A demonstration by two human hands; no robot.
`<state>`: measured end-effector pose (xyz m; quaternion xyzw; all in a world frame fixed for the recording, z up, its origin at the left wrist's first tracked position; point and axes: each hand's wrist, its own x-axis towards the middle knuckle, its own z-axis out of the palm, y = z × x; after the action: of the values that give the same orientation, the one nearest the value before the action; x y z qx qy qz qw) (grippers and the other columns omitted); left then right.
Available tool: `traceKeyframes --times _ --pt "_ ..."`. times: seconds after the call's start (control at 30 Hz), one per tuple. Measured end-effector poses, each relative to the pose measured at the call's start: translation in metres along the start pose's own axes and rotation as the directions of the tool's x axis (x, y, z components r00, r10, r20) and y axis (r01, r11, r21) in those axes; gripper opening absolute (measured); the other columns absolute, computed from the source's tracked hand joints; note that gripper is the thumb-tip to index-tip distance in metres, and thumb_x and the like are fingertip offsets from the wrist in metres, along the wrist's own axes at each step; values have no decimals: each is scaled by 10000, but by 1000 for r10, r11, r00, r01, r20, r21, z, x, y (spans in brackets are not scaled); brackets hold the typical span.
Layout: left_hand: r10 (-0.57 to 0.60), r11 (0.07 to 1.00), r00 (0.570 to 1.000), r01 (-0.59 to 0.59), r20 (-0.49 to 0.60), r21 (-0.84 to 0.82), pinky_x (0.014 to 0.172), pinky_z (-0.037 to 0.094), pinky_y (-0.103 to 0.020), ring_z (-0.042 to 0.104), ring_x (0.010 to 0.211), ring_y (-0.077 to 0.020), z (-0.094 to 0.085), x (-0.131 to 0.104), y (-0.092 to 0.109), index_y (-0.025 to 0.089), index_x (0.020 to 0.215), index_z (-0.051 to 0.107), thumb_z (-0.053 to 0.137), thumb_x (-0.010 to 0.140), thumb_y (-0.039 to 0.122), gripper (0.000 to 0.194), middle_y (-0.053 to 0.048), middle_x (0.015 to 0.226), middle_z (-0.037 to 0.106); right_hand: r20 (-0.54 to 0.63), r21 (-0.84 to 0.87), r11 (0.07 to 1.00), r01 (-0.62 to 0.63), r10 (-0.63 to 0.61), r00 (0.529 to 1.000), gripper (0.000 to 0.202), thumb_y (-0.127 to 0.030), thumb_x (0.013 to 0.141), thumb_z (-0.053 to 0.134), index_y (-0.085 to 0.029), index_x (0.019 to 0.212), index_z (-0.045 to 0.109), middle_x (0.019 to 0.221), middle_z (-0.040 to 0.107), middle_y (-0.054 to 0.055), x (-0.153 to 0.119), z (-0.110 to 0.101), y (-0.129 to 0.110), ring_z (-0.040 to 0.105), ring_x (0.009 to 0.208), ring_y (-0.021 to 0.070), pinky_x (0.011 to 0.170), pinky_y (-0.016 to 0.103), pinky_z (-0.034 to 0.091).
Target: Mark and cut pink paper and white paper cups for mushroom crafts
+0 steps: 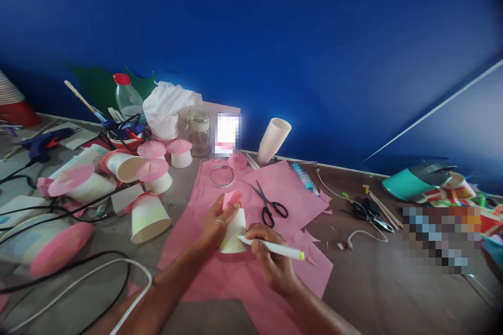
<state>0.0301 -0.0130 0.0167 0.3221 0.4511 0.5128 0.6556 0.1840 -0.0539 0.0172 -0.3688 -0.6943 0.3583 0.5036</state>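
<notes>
My left hand (215, 224) is closed around the upper part of a white paper cup (234, 233), which has a pink paper piece at its top end. Pale yellow marks show on the cup's side. In my right hand (271, 259) is a white marker (281, 248) with a yellow end, its tip at the cup's lower side. Both hands are above sheets of pink paper (291, 183). Black-handled scissors (269, 204) lie on the paper just beyond the cup, and a roll of tape or ring (221, 176) lies farther back.
Several white cups with pink paper discs (151, 217) crowd the left, near black and white cables (145, 267). A glue gun (41, 144), a glass jar (199, 133) and a leaning cup stack (274, 140) stand farther back. Pliers (369, 214) and a teal container (411, 186) are right.
</notes>
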Motion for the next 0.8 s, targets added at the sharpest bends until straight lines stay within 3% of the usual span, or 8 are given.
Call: traceKeyframes --times 0.3,0.53,0.8 --pt "-16 1000 1000 16 2 26 449 408 -213 521 475 -102 -3 5 -4 210 992 608 767 707 559 478 53 644 603 -130 174 973 -149 173 976 340 -491 979 536 -208 857 680 672 599 -10 -4 1 10 427 485 108 448 250 359" --pt "18 1000 1000 -17 -19 8 481 413 -208 520 518 -91 -2 5 -5 190 1012 634 782 716 512 462 34 715 632 -21 132 987 -97 101 995 301 -456 989 531 -212 898 683 666 561 -15 -3 2 5 469 539 125 512 263 404" --pt "-12 1000 1000 12 -6 16 495 398 -226 531 533 -109 1 1 2 194 1035 619 764 715 510 473 36 712 622 -15 34 995 -89 89 996 332 -472 994 497 -213 897 682 685 613 8 0 2 2 493 534 136 507 272 426"
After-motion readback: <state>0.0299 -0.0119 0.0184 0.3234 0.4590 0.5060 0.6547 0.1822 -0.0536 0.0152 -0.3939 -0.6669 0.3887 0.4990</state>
